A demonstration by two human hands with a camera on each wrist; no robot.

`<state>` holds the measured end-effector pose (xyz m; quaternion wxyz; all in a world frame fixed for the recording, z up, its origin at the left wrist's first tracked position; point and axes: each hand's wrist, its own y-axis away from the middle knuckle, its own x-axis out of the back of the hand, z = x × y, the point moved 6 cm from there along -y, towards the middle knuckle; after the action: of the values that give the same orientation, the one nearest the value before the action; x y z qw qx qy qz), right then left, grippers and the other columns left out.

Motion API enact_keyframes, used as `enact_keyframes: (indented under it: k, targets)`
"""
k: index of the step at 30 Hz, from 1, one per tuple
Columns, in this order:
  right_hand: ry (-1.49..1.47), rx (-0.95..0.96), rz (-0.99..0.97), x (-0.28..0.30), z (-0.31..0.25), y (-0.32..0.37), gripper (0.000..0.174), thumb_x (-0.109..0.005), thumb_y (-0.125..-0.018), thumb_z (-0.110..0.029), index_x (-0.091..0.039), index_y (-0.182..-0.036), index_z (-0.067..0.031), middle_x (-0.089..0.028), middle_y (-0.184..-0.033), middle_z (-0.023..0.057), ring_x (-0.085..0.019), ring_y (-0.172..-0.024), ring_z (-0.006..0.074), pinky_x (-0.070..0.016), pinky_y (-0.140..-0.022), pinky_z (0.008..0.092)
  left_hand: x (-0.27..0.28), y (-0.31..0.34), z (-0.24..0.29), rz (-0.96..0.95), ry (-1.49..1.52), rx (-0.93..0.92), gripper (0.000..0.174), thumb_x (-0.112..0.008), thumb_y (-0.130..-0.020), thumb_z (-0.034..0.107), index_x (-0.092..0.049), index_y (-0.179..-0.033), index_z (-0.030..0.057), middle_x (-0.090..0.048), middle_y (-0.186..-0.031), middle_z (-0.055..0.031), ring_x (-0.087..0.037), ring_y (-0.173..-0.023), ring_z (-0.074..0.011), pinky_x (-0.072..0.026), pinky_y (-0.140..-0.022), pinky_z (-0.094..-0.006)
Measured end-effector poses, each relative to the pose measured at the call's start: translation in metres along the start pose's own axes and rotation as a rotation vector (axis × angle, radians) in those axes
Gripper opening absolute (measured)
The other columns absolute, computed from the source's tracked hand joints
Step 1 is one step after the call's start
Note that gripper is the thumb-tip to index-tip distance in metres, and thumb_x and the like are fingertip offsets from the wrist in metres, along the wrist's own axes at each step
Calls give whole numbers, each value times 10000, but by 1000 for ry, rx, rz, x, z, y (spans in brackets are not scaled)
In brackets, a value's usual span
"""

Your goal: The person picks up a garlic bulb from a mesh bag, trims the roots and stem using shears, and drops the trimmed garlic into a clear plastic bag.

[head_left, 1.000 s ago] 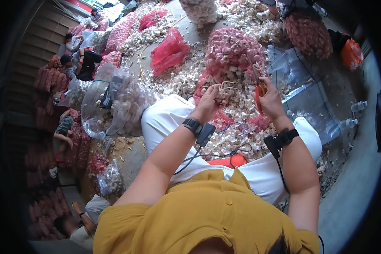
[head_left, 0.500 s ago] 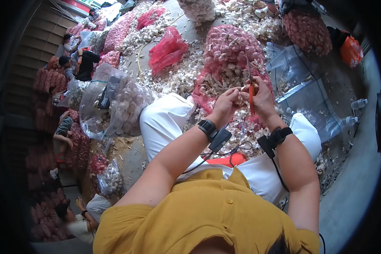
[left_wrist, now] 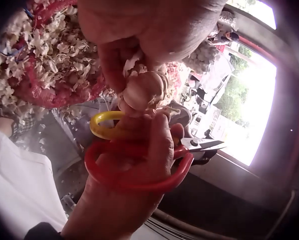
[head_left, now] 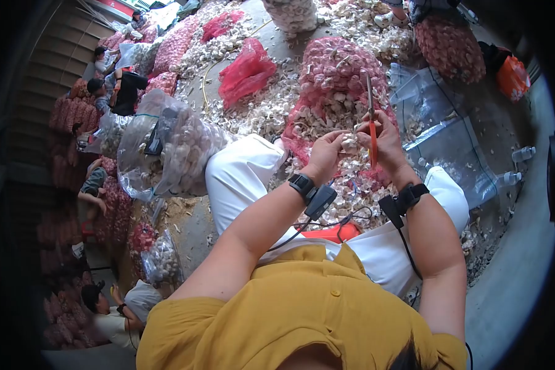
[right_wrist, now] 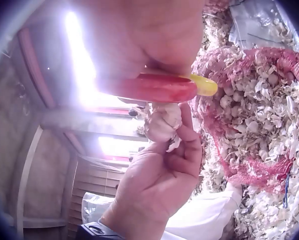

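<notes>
In front of my lap, my left hand (head_left: pixel 325 154) pinches a garlic bulb (right_wrist: pixel 162 121) between thumb and fingers. My right hand (head_left: pixel 386 147) grips a pair of scissors (head_left: pixel 372 132) with red and yellow handles, their blades pointing away from me. Seen from the left wrist, the right thumb and fingers sit right at the bulb's lower side, while the red handle (left_wrist: pixel 102 172) loops around that hand. Below both hands spreads an opened pink mesh sack (head_left: pixel 296 139) with garlic bulbs and loose papery skins in it.
A clear plastic bag (head_left: pixel 185 151) filled with garlic stands by my left knee. Flat plastic sheets (head_left: pixel 453 154) and plastic bottles (head_left: pixel 510 179) lie to the right. Beyond are a crumpled red mesh bag (head_left: pixel 246 74) and a full mesh sack (head_left: pixel 448 49). Several people sit along the left.
Both hands have come together over the mesh sack, the left moving right and the right slightly left. The scissors swung more upright. A pale garlic bulb now shows between the hands.
</notes>
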<state>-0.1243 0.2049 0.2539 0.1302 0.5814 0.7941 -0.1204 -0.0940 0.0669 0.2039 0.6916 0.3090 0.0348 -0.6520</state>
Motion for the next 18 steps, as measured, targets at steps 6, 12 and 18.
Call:
enact_keyframes:
  k: [6, 12, 18]
  targets:
    - [33, -92, -9, -1, -5, 5, 373, -701, -760, -26, -485, -1063, -56, -615, -852, 30, -574, -775, 85, -474, -697, 228, -22, 19, -5, -564, 158, 309, 380, -359, -988, 376, -488, -1216, 99, -637, -932, -59, -579, -734, -114, -448, -577, -204]
    - [282, 64, 161, 6, 0, 4, 399, -730, -754, -65, -499, -1080, -74, -603, -844, 28, -566, -766, 97, -477, -673, 235, -21, 6, 19, -181, 46, -69, 332, -404, -988, 305, -470, -1229, 88, -638, -904, -58, -561, -714, -106, -435, -577, -223]
    - [257, 4, 214, 6, 0, 7, 373, -722, -755, -46, -520, -1068, -70, -602, -856, 29, -571, -780, 93, -481, -684, 235, -29, 4, 12, -165, -7, -116, 327, -436, -979, 259, -495, -1214, 38, -646, -907, -58, -602, -771, -106, -490, -652, -247]
